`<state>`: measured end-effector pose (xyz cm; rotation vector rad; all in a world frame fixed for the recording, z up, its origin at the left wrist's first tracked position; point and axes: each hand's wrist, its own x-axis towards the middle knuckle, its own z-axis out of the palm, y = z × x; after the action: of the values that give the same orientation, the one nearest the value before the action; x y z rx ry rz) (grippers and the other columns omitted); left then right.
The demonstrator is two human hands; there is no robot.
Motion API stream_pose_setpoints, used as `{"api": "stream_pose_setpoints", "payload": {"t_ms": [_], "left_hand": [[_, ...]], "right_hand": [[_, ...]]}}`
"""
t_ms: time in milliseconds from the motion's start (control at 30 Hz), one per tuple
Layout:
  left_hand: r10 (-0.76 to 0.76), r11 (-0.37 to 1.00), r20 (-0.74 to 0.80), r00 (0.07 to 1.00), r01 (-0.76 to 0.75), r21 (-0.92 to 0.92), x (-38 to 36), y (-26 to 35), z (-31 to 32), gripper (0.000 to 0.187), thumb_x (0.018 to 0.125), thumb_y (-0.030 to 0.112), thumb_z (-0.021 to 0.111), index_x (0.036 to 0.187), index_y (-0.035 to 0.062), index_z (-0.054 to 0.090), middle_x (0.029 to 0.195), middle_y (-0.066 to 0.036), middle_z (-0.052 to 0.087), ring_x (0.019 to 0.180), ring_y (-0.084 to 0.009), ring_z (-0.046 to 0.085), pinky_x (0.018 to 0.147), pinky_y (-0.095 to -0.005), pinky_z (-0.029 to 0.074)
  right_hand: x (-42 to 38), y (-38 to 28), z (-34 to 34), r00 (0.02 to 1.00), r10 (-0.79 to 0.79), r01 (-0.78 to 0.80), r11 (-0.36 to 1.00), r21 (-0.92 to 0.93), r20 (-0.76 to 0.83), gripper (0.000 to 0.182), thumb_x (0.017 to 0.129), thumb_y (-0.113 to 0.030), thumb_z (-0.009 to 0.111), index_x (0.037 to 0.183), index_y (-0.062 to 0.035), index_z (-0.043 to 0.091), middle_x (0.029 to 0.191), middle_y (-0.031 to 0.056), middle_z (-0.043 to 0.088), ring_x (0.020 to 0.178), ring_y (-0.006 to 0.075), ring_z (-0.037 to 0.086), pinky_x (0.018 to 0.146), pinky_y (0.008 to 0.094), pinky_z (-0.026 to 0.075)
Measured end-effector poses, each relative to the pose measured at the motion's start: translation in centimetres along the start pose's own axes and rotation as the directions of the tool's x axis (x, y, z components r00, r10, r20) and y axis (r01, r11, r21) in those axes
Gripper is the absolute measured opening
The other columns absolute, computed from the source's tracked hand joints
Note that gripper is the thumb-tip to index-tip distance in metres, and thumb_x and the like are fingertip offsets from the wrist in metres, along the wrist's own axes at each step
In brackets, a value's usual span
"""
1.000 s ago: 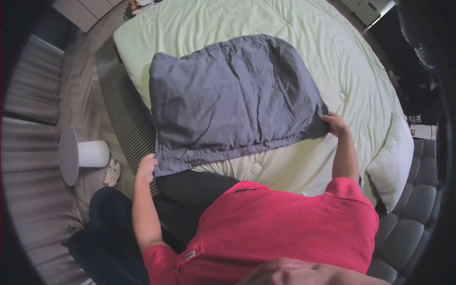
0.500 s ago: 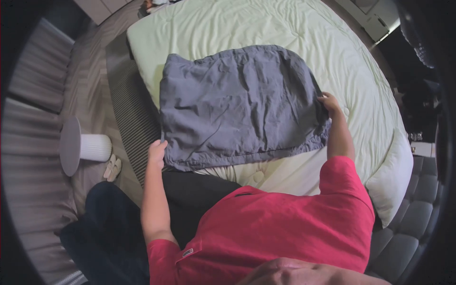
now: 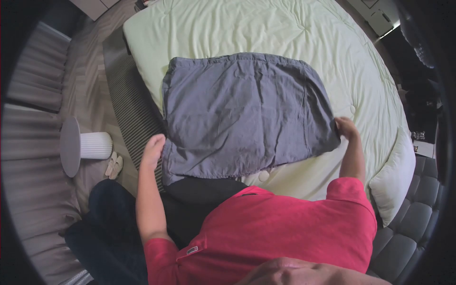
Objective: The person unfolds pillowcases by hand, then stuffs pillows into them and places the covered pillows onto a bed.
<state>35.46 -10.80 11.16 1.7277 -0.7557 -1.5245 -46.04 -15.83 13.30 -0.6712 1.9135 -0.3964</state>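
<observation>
A grey pillowcase [image 3: 242, 114], lightly creased, lies spread over the pale green bedding [image 3: 213, 28]. My left hand [image 3: 154, 147] is closed at its left edge, near the front corner. On the other side, my right hand [image 3: 346, 127] pinches the right edge, fingers partly hidden by the fabric. Between the two hands the cloth is stretched fairly flat, and its near hem hangs over my dark trousers [image 3: 199, 194].
A white pillow [image 3: 394, 180] rests at the bed's right, by a dark tufted headboard [image 3: 403, 228]. On the floor to the left are a round side table [image 3: 71, 147], pale slippers [image 3: 114, 165] and a curtain [image 3: 33, 137]. A striped dark bench or runner [image 3: 133, 95] lines the bed's left side.
The pillowcase has been pulled wider and flatter, its far edge straighter. My right hand has moved outward and toward me with the right edge; my left hand has barely shifted.
</observation>
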Motion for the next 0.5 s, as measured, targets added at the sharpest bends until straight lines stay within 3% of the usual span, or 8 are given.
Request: {"api": "stream_pose_setpoints", "payload": {"t_ms": [100, 200, 233, 267, 300, 367, 400, 500], "left_hand": [[-0.077, 0.960, -0.113, 0.991, 0.104, 0.262, 1.4, 4.3, 3.2, 0.041, 0.101, 0.036, 0.055, 0.130, 0.0070, 0.056, 0.095, -0.002, 0.054, 0.078, -0.0115, 0.051, 0.068, -0.0259, 0.044], [-0.101, 0.943, -0.183, 0.978, 0.152, 0.295, 3.6, 3.9, 4.1, 0.035, 0.099, 0.043, 0.054, 0.110, 0.0102, 0.058, 0.094, -0.003, 0.056, 0.080, -0.0162, 0.053, 0.070, -0.0330, 0.046], [-0.091, 0.933, -0.192, 0.977, 0.151, 0.328, 3.8, 3.0, 4.1, 0.043, 0.099, 0.043, 0.055, 0.118, 0.0041, 0.059, 0.107, -0.009, 0.059, 0.094, -0.0218, 0.055, 0.081, -0.0355, 0.045], [-0.078, 0.920, -0.201, 0.976, 0.148, 0.363, 4.0, 2.2, 3.9, 0.051, 0.099, 0.042, 0.056, 0.125, -0.0019, 0.059, 0.120, -0.015, 0.062, 0.109, -0.0274, 0.058, 0.092, -0.0380, 0.045], [-0.070, 0.913, -0.209, 0.975, 0.147, 0.380, 3.6, 1.5, 3.7, 0.055, 0.099, 0.042, 0.056, 0.129, -0.0049, 0.059, 0.127, -0.018, 0.063, 0.117, -0.0302, 0.059, 0.097, -0.0392, 0.045], [-0.079, 0.922, -0.201, 0.976, 0.149, 0.358, 2.0, 0.3, 3.2, 0.053, 0.098, 0.042, 0.060, 0.127, -0.0021, 0.061, 0.125, -0.015, 0.065, 0.115, -0.0267, 0.061, 0.097, -0.0373, 0.046], [-0.084, 0.923, -0.200, 0.976, 0.152, 0.353, 1.1, -0.7, 2.7, 0.052, 0.098, 0.042, 0.062, 0.126, -0.0014, 0.061, 0.125, -0.014, 0.066, 0.115, -0.0258, 0.062, 0.097, -0.0369, 0.046], [-0.221, 0.918, -0.058, 0.974, 0.227, 0.325, -1.8, -3.3, 1.5, 0.055, 0.101, 0.045, 0.058, 0.134, 0.0005, 0.054, 0.127, -0.012, 0.061, 0.114, -0.0221, 0.058, 0.097, -0.0362, 0.046]], "right_hand": [[3.4, -4.7, 1.8, 0.980, -0.147, 0.151, 0.988, 0.019, -0.136, 0.018, 0.094, -0.029, 0.056, 0.079, -0.0206, 0.052, 0.065, -0.0060, 0.046, 0.054, 0.0047, 0.043, 0.052, 0.0227, 0.032], [7.1, -9.8, 3.2, 0.865, -0.427, 0.357, 0.892, -0.276, -0.263, 0.020, 0.083, -0.024, 0.051, 0.067, -0.0192, 0.041, 0.057, -0.0055, 0.028, 0.048, 0.0061, 0.031, 0.041, 0.0267, 0.023], [8.0, -11.4, 3.6, 0.874, -0.405, 0.284, 0.874, -0.394, -0.270, 0.030, 0.083, -0.038, 0.056, 0.100, -0.0167, 0.043, 0.074, 0.0002, 0.045, 0.067, 0.0134, 0.047, 0.060, 0.0305, 0.035], [8.8, -12.9, 4.2, 0.879, -0.384, 0.205, 0.840, -0.502, -0.283, 0.065, 0.082, -0.051, 0.060, 0.134, -0.0142, 0.045, 0.091, 0.0060, 0.063, 0.086, 0.0206, 0.062, 0.079, 0.0344, 0.046], [9.7, -14.0, 4.8, 0.881, -0.376, 0.169, 0.817, -0.551, -0.288, 0.084, 0.082, -0.058, 0.062, 0.150, -0.0130, 0.045, 0.099, 0.0089, 0.072, 0.095, 0.0243, 0.070, 0.088, 0.0363, 0.052], [12.0, -15.5, 5.9, 0.764, -0.625, 0.391, 0.649, -0.653, -0.164, 0.079, 0.084, -0.046, 0.071, 0.151, -0.0125, 0.046, 0.140, 0.0171, 0.055, 0.130, 0.0303, 0.052, 0.112, 0.0384, 0.038], [12.5, -16.3, 6.5, 0.725, -0.677, 0.439, 0.597, -0.672, -0.127, 0.079, 0.085, -0.043, 0.073, 0.152, -0.0124, 0.046, 0.150, 0.0192, 0.051, 0.139, 0.0317, 0.047, 0.118, 0.0389, 0.035], [11.8, -18.8, 8.1, 0.686, -0.726, 0.563, 0.486, -0.668, 0.050, 0.084, 0.079, -0.033, 0.077, 0.154, -0.0141, 0.044, 0.151, 0.0173, 0.051, 0.138, 0.0303, 0.049, 0.116, 0.0370, 0.037]]}}
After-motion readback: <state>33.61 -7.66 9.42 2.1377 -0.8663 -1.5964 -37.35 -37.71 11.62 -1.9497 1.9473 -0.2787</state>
